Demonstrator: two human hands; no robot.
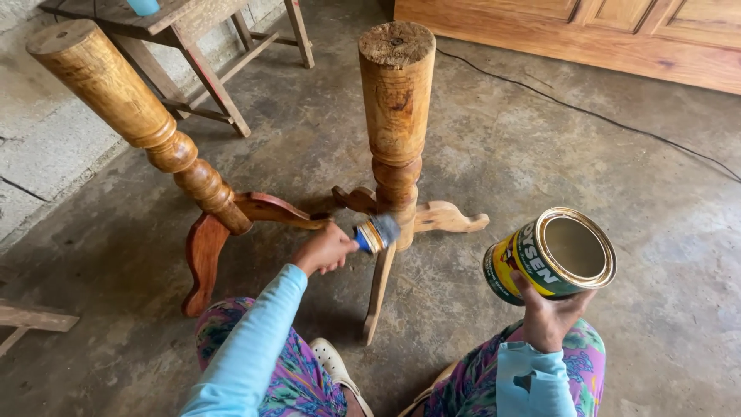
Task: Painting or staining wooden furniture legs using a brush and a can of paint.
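Observation:
Two turned wooden pedestal stands with curved feet stand on the concrete floor. My left hand (323, 249) grips a paintbrush (375, 233) with a blue handle and metal ferrule; its bristles touch the lower part of the nearer, paler stand (396, 100), just above its feet. The other stand (123, 108), darker and glossier at its base, leans at the left. My right hand (549, 316) holds an open green and yellow tin can (552, 255) from below, tilted with its mouth toward me. Light blue sleeves cover both arms.
A wooden stool or bench (193, 46) stands at the back left against a grey wall. A varnished wooden panel (587, 31) runs along the back right. A black cable (587, 112) crosses the floor. A plank end (31, 318) lies at the left. My knees and one shoe (336, 367) show below.

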